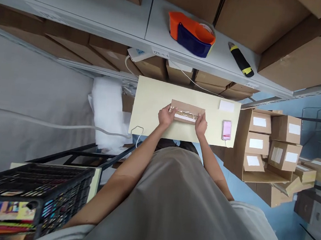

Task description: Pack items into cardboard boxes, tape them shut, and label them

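Your fingers are bent down over the two short ends of the small cardboard box (187, 107). Your left hand (166, 116) is clamped on its left end and your right hand (201, 125) on its right end, thumbs on the side nearest you. The box lies flat between them, long side running across you, about the middle of the pale tabletop (150, 103). A glossy strip of clear tape (187, 113) runs along the top from one hand to the other. A white label (184, 118) shows just below it on the near side.

Moving out to your right, a phone (226, 129) with a pink lit screen lies flat near the tabletop's right edge, well apart from the box. Beyond it, a white slip (226, 106) sits by the far right corner. Over on the near left corner, a white cable (138, 130) loops up onto the tabletop.

Further out, there's a grey shelf (159, 22) past the tabletop. An orange-and-blue tape dispenser (191, 33) stands on it, with a black-and-yellow utility knife (241, 59) lying near it, not touching, and brown cartons on both sides.

Down on your right is an open carton (257, 177) packed with small labelled boxes (259, 122). A white padding roll (104, 106) stands left of the tabletop. Nearest you on the left is a black crate (27, 190) holding colourful printed items.
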Demonstrator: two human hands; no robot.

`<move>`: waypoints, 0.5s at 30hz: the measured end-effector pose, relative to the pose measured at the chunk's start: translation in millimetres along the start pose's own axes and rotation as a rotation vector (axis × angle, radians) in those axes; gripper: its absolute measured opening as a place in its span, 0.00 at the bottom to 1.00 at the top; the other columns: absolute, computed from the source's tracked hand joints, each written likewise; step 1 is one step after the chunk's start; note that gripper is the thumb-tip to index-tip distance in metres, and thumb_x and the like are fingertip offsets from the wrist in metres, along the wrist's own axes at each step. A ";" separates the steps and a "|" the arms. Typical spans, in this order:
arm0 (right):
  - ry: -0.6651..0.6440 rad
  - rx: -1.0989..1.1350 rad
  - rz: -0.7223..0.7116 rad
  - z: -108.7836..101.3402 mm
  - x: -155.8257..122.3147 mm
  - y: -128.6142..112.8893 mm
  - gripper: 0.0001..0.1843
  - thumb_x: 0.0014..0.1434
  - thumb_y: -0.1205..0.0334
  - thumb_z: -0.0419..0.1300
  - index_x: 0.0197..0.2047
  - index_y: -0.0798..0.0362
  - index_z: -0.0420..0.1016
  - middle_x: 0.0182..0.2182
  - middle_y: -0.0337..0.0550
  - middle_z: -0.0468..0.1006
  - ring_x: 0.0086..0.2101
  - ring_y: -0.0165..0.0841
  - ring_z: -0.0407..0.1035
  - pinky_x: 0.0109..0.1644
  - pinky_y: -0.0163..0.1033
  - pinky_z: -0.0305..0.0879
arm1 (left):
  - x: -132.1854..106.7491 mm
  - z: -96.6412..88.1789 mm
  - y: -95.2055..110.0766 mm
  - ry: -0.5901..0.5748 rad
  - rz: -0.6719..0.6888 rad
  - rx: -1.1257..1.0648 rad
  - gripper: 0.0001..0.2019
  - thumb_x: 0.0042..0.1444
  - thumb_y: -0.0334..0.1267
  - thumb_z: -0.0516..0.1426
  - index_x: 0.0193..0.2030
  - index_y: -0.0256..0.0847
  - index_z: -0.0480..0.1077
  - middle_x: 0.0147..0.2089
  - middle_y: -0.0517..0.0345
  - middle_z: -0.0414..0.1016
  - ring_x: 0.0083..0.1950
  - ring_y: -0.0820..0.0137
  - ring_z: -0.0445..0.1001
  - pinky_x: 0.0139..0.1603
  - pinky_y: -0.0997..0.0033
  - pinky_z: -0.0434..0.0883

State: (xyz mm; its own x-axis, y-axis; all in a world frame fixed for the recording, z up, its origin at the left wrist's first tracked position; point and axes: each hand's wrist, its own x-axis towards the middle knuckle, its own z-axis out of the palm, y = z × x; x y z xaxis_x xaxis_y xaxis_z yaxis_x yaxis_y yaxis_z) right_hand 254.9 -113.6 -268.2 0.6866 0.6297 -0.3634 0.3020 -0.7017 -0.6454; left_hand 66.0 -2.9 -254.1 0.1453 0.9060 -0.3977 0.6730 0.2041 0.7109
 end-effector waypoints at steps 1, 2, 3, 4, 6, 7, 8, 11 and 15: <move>-0.006 0.019 -0.021 -2.8 0.5 5.0 0.39 0.81 0.41 0.45 0.83 0.55 0.65 0.59 0.61 0.88 0.59 0.56 0.82 0.66 0.57 0.76 | 2.3 -3.4 -4.2 -0.010 0.007 -0.033 0.22 0.74 0.54 0.61 0.61 0.39 0.84 0.54 0.44 0.90 0.58 0.48 0.87 0.63 0.54 0.79; -0.013 0.041 -0.044 -5.7 0.4 9.3 0.39 0.81 0.41 0.44 0.82 0.55 0.67 0.56 0.59 0.89 0.56 0.55 0.83 0.63 0.55 0.77 | 4.1 -6.4 -7.9 -0.017 0.004 -0.072 0.21 0.74 0.51 0.62 0.62 0.39 0.84 0.56 0.45 0.90 0.60 0.50 0.87 0.65 0.56 0.79; -0.023 0.066 -0.069 -8.6 0.0 12.8 0.39 0.81 0.41 0.43 0.81 0.56 0.68 0.54 0.58 0.89 0.55 0.53 0.83 0.61 0.53 0.77 | 5.5 -9.1 -11.1 -0.023 -0.003 -0.119 0.21 0.73 0.49 0.63 0.64 0.39 0.83 0.59 0.45 0.89 0.63 0.51 0.86 0.66 0.57 0.79; -0.027 0.096 -0.093 -11.2 -0.9 15.3 0.39 0.81 0.41 0.44 0.80 0.57 0.68 0.54 0.58 0.89 0.54 0.51 0.82 0.59 0.51 0.78 | 6.4 -11.3 -13.9 -0.029 -0.005 -0.172 0.22 0.71 0.47 0.65 0.66 0.38 0.82 0.63 0.43 0.88 0.65 0.52 0.85 0.68 0.58 0.78; 0.007 0.162 -0.126 -15.8 -3.6 17.9 0.39 0.80 0.40 0.47 0.79 0.58 0.69 0.59 0.61 0.86 0.56 0.49 0.81 0.59 0.49 0.78 | 6.6 -14.7 -18.2 -0.023 0.002 -0.253 0.27 0.69 0.46 0.67 0.70 0.35 0.79 0.69 0.38 0.84 0.67 0.53 0.84 0.69 0.57 0.79; 0.046 0.190 -0.131 -17.7 -5.2 18.1 0.39 0.79 0.39 0.49 0.77 0.59 0.70 0.61 0.63 0.85 0.57 0.48 0.80 0.59 0.49 0.78 | 6.0 -16.2 -19.8 -0.012 0.012 -0.269 0.28 0.69 0.46 0.68 0.71 0.35 0.78 0.70 0.36 0.83 0.66 0.53 0.84 0.68 0.57 0.80; 0.089 0.207 -0.131 -19.3 -6.9 17.6 0.38 0.77 0.39 0.52 0.74 0.60 0.72 0.61 0.65 0.84 0.57 0.47 0.79 0.59 0.49 0.78 | 5.2 -17.5 -20.9 -0.003 0.027 -0.270 0.27 0.69 0.45 0.67 0.70 0.35 0.79 0.70 0.36 0.82 0.63 0.54 0.85 0.67 0.56 0.81; 0.161 0.203 -0.159 -22.7 -10.2 12.2 0.30 0.74 0.40 0.55 0.59 0.59 0.78 0.54 0.64 0.85 0.51 0.46 0.79 0.56 0.48 0.78 | 3.8 -22.7 -20.3 0.001 0.086 -0.260 0.18 0.69 0.37 0.62 0.63 0.37 0.83 0.66 0.40 0.84 0.57 0.57 0.86 0.64 0.56 0.83; 0.183 0.199 -0.245 -24.7 -8.0 -3.3 0.23 0.73 0.42 0.56 0.53 0.54 0.78 0.51 0.60 0.85 0.48 0.44 0.78 0.52 0.47 0.78 | 10.5 -37.9 -13.0 0.063 0.171 -0.278 0.18 0.67 0.31 0.59 0.60 0.40 0.85 0.62 0.45 0.86 0.51 0.61 0.86 0.61 0.59 0.83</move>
State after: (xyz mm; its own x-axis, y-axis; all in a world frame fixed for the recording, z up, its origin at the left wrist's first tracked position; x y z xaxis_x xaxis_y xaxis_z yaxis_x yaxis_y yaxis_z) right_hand 264.7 -124.5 -246.6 0.7222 0.6884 -0.0668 0.3502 -0.4472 -0.8230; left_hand 31.2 18.0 -245.5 0.1882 0.9551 -0.2287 0.4178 0.1329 0.8988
